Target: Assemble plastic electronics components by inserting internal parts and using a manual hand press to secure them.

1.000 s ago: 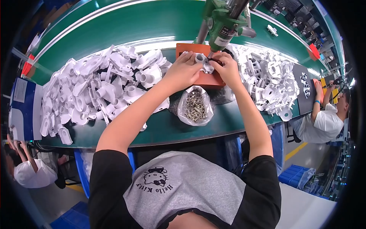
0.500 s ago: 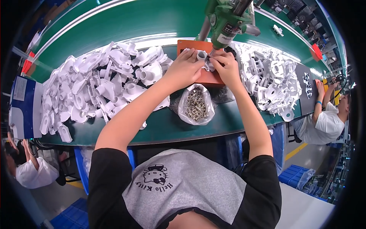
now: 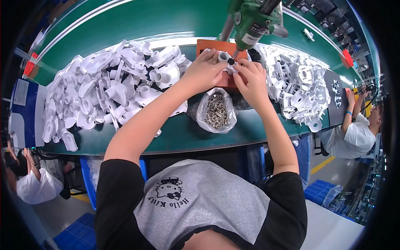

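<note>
A white plastic part with a short round tube (image 3: 223, 56) is on the orange fixture plate (image 3: 205, 43), below the tip of a green bench machine (image 3: 252, 27). My left hand (image 3: 203, 73) grips this part from the left, its fingers curled over the far edge. My right hand (image 3: 253, 82) is closed at its right side, thumb and fingertips pinched near a small dark round spot (image 3: 231, 61). Whether something small sits between those fingertips is hidden. Nearer to me, a clear plastic bag (image 3: 200, 118) lies open, full of metal screws (image 3: 216, 110).
Heaped white tube parts (image 3: 87, 91) cover the bench on the left; flat white parts (image 3: 298, 83) pile up at right. A blue-and-white box (image 3: 26, 114) stands at the far left. Co-workers (image 3: 350, 133) sit on both sides. Blue crates (image 3: 321, 189) stand on the floor.
The view has shifted slightly. My right fingertips have drawn a little away from the machine's tip, and the dark round spot beside the tube now shows. My left hand keeps its grip.
</note>
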{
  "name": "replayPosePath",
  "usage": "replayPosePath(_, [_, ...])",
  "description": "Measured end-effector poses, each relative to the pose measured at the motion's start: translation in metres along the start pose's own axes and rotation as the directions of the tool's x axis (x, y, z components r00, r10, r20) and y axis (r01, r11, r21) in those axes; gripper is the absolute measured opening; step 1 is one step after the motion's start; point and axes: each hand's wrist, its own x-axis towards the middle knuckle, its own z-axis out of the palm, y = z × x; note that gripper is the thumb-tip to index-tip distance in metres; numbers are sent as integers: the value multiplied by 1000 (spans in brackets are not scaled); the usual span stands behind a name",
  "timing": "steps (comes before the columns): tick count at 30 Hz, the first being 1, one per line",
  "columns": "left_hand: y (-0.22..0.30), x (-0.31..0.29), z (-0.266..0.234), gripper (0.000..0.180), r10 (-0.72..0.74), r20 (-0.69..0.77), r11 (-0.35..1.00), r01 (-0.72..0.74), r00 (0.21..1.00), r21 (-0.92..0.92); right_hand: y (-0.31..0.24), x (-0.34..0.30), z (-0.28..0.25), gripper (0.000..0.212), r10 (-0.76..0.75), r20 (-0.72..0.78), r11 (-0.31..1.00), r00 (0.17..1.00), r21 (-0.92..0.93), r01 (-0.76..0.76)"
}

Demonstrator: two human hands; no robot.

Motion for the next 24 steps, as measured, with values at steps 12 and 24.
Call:
replayPosePath(12, [-1, 0, 0, 26, -48, 83, 998, 51, 995, -29, -50, -29, -7, 10, -192, 341, 981, 920, 104, 166])
replayPosePath(24, [-1, 0, 0, 25, -42, 66, 999, 43, 997, -13, -59, -28, 4, 14, -168, 313, 985, 935, 12, 173])
